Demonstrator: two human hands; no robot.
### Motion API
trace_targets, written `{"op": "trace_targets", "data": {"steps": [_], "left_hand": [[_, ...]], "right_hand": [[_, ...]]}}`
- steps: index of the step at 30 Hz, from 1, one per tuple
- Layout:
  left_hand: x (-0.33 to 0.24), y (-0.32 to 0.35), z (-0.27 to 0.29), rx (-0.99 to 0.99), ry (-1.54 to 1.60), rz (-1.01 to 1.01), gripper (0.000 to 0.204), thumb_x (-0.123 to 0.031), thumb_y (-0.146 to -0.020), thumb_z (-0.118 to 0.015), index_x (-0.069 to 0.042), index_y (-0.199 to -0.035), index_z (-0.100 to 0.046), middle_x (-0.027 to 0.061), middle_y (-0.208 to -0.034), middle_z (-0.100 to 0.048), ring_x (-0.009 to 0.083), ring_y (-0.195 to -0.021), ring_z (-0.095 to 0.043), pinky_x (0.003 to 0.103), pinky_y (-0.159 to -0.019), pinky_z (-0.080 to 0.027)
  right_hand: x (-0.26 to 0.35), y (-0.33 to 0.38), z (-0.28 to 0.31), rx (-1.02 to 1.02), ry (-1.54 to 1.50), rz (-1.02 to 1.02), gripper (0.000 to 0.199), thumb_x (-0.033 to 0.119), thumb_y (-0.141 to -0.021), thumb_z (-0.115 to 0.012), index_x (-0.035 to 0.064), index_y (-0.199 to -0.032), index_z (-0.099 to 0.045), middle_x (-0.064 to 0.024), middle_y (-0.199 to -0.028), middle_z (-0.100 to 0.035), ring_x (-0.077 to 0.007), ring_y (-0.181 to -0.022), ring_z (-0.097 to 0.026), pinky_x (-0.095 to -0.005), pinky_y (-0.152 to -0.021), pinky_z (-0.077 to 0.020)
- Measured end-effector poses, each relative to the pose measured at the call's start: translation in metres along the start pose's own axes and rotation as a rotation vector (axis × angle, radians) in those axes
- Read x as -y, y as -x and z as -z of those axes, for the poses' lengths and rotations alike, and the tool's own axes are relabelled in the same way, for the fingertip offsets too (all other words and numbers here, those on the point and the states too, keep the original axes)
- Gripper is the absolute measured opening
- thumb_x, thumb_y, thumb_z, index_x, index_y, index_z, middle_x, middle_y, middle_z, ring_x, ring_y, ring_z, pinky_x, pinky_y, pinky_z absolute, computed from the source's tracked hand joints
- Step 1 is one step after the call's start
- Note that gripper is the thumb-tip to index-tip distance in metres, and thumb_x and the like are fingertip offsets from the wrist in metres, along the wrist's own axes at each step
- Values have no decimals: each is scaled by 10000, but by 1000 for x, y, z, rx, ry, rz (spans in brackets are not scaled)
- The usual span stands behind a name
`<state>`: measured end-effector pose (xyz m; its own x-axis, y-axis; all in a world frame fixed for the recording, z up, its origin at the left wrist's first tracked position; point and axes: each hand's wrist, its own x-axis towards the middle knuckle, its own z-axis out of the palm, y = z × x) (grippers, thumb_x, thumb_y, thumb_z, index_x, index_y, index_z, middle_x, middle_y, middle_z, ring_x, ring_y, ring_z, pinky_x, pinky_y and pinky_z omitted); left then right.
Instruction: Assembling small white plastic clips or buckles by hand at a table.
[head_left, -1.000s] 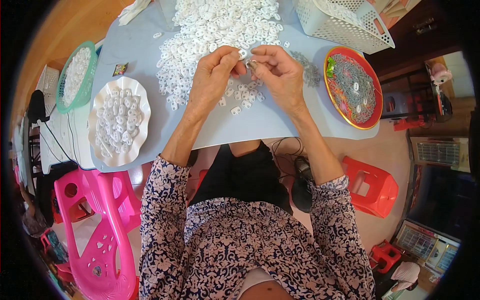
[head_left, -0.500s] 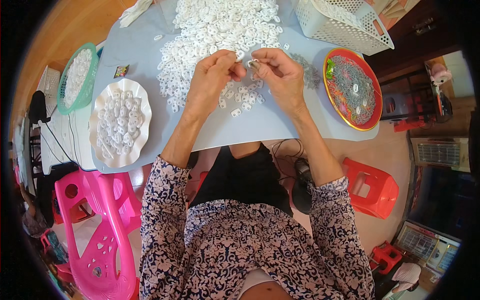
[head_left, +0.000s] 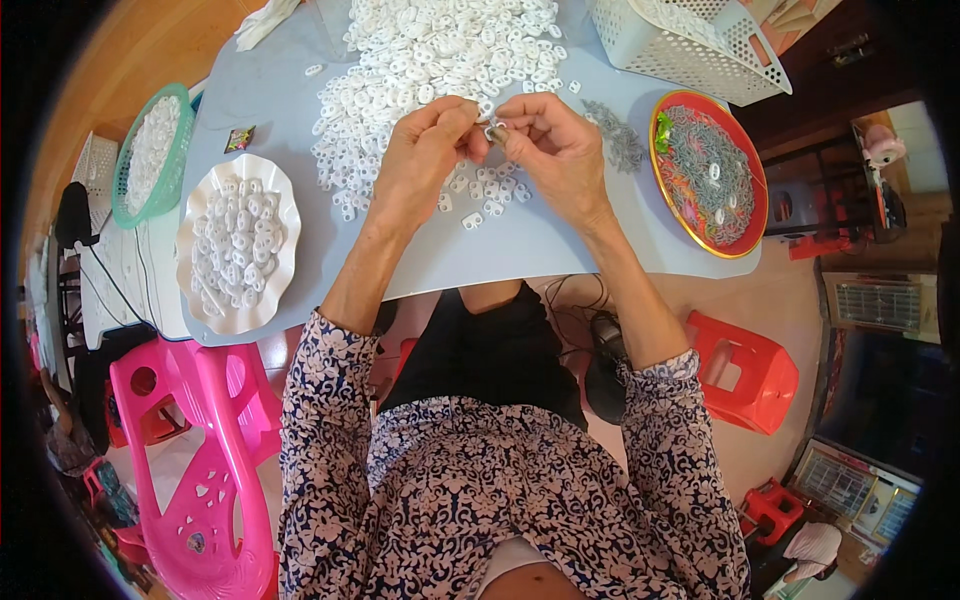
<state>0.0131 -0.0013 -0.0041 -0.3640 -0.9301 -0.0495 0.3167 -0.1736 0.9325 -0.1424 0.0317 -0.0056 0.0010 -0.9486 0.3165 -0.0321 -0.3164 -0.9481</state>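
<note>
My left hand and my right hand meet over the table, fingertips close together. The right thumb and fingers pinch a small white plastic piece, partly covered by the fingertips. My left thumb and fingers are pressed together right beside it; what they hold is too small to make out. Behind and below the hands spreads a heap of white oval two-holed plastic pieces. Small grey thin pieces lie just right of my right hand.
A white scalloped dish of white pieces stands left; a red gold-rimmed tray of grey pieces, right. Beyond are a green basket and white perforated basket. A small wrapped packet lies left. Pink chair and red stool stand below.
My hands have come together; the fingertips were slightly apart before and now meet at the small white piece. The things on the table have stayed in place.
</note>
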Motion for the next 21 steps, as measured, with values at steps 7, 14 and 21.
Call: {"op": "trace_targets", "data": {"steps": [7, 14, 21], "left_hand": [[0, 0, 4, 26, -30, -20, 197, -170, -919, -508, 8, -886, -586, 40, -751, -539, 125, -703, -501, 261, -680, -414], [-4, 3, 0, 13, -280, -118, 217, -189, -926, -497, -10, -859, -600, -2, -687, -540, 75, -662, -480, 226, -621, -389], [1, 2, -3, -1, -397, -202, 230, -191, -930, -481, -9, -852, -597, -7, -649, -533, 67, -622, -472, 219, -559, -372]], "right_hand": [[-1, -1, 0, -13, 29, -1, 173, -4, -798, -615, 9, -970, -599, -15, -806, -634, -52, -719, -565, -200, -650, -471], [-1, 0, 0, -21, 13, -13, 187, -15, -793, -606, 8, -978, -603, -13, -828, -626, -54, -738, -562, -202, -667, -470], [-1, 1, -1, -43, 35, 31, 232, -32, -797, -582, 0, -1026, -604, -18, -853, -606, -65, -768, -565, -209, -686, -477]]}}
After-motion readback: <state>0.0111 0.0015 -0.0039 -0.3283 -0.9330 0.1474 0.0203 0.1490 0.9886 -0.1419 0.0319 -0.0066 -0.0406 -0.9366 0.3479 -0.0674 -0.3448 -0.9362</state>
